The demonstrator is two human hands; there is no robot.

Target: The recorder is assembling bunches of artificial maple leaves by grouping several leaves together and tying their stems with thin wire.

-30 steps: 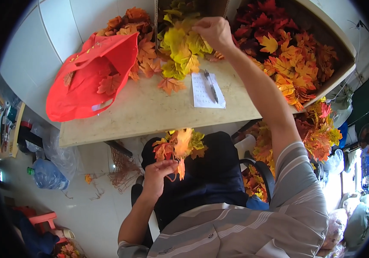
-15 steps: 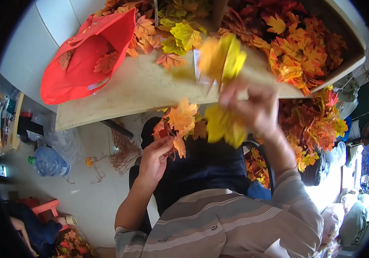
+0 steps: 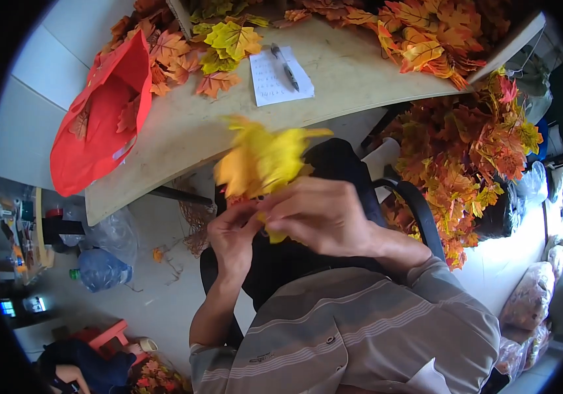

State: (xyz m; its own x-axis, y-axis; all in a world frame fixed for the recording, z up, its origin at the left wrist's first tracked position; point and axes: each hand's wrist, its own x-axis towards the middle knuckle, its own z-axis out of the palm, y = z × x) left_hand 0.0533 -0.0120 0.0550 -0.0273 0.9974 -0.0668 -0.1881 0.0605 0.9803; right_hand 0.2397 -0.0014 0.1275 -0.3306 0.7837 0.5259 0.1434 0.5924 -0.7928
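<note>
A bunch of artificial maple leaves [image 3: 265, 157], yellow and orange, stands up from my two hands over my lap, blurred by motion. My left hand [image 3: 232, 240] pinches the lower end of the bunch, with a bit of red-orange leaf showing above its fingers. Touching it from the right, my right hand [image 3: 324, 217] is closed around the stem ends with thumb and fingers together. The stems themselves are mostly hidden by the fingers.
A wooden table [image 3: 189, 131] holds a red fabric bag [image 3: 101, 125], loose yellow leaves [image 3: 232, 39], a paper note [image 3: 268, 88] and a pen [image 3: 285, 65]. Hanging leaf garlands [image 3: 452, 157] and a chair armrest [image 3: 419, 210] are at right. Another person [image 3: 91, 368] sits lower left.
My right hand has come down and left with its yellow and orange leaves and now meets my left hand. The head view has shifted, showing the note and pen fully.
</note>
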